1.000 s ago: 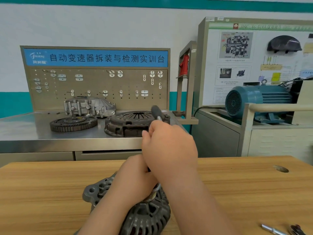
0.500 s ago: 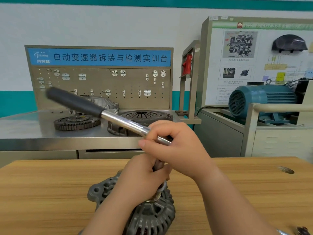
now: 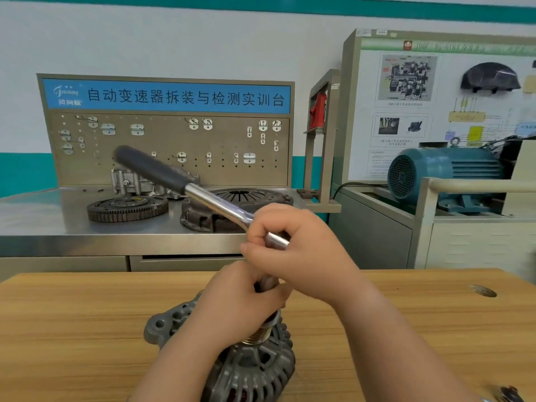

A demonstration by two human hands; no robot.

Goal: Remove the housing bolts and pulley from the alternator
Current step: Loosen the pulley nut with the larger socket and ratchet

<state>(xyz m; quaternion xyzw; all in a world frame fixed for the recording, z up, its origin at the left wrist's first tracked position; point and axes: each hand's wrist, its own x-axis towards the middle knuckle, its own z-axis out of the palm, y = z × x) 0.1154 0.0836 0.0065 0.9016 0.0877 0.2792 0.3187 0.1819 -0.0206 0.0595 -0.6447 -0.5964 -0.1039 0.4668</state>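
My right grip (image 3: 298,250) curls round the ratchet (image 3: 214,203), whose handle has swung toward upper left; my left grip (image 3: 240,297) clasps the socket (image 3: 268,282) over the pulley (image 3: 258,336). The nut is probably loosening.

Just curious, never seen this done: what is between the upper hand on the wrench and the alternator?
In the head view, the left hand grips the socket under the wrench, with the ribbed pulley just beneath, atop the alternator.
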